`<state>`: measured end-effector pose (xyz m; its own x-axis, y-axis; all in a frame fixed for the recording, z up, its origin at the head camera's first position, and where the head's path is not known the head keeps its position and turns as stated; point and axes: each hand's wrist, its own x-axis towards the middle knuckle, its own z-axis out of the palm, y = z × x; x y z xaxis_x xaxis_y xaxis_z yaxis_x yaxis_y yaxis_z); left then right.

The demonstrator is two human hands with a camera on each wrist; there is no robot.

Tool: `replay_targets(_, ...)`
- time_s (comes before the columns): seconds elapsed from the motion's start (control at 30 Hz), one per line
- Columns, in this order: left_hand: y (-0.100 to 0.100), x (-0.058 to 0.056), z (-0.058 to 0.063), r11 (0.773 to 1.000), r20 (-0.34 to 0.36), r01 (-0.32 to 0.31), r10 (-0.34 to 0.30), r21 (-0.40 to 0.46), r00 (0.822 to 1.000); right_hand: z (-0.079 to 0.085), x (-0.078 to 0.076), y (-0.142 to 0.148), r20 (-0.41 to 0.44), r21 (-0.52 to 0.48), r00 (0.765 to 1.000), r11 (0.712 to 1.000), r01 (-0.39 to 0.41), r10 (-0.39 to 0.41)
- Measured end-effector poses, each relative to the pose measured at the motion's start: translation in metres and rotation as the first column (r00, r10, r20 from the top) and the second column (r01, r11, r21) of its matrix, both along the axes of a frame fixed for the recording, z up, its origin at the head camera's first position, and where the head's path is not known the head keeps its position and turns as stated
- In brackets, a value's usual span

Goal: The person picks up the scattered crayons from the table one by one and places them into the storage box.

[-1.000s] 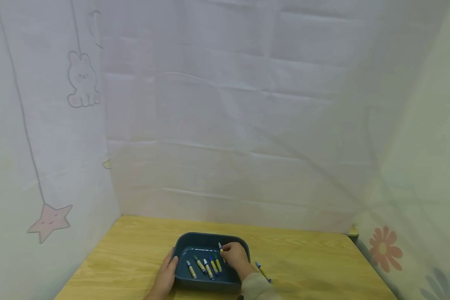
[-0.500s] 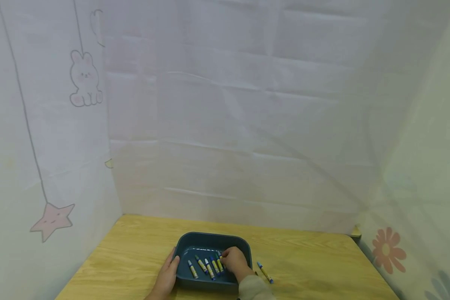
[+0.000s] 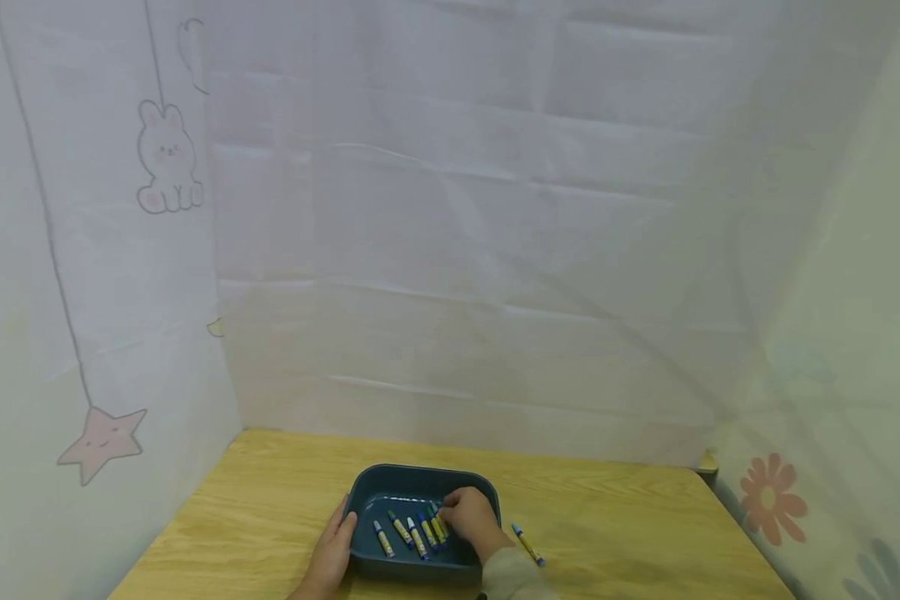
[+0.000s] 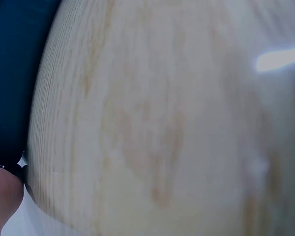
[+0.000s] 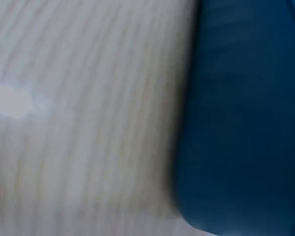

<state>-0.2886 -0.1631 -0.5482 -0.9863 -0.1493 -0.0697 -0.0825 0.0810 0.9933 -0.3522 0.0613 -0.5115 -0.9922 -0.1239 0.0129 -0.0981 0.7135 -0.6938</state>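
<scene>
In the head view, a dark blue-green plastic box stands on the table with several crayons in yellow wrappers lying in it. My left hand grips the box's left side, thumb at the rim. Inside the box, at its right side, my right hand pinches another crayon beside the row; the fingers partly cover it. Outside, to the right, a blue-tipped crayon lies on the table. The left wrist view has a fingertip against the box; the right wrist view shows only the box wall and table.
The wooden table extends around the box, its right edge near a flower-printed curtain. Pale fabric hangs behind the table, and printed cloth with a rabbit and a star hangs on the left.
My right hand has brought the pinched crayon down from above the box floor to beside the other crayons. My left hand keeps its hold on the box.
</scene>
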Motion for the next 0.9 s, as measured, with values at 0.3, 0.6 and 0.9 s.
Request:
replay_targets(0.3,-0.001,-0.001,-0.002,1.000,0.001,0.002,-0.002,0.000,1.000,0.026,-0.002,0.023,-0.078,-0.120,0.992,0.987,-0.107,0.099)
replay_targets(0.6,-0.002,-0.003,-0.001,1.000,0.049,-0.003,0.004,-0.015,0.999,0.031,0.000,0.083,-0.057,-0.209,0.998,0.978,-0.027,0.016)
replay_targets(0.9,0.001,-0.001,0.002,1.000,0.052,0.016,-0.015,-0.011,0.999,0.008,0.011,0.127,0.000,-0.149,0.998,0.987,0.056,-0.056)
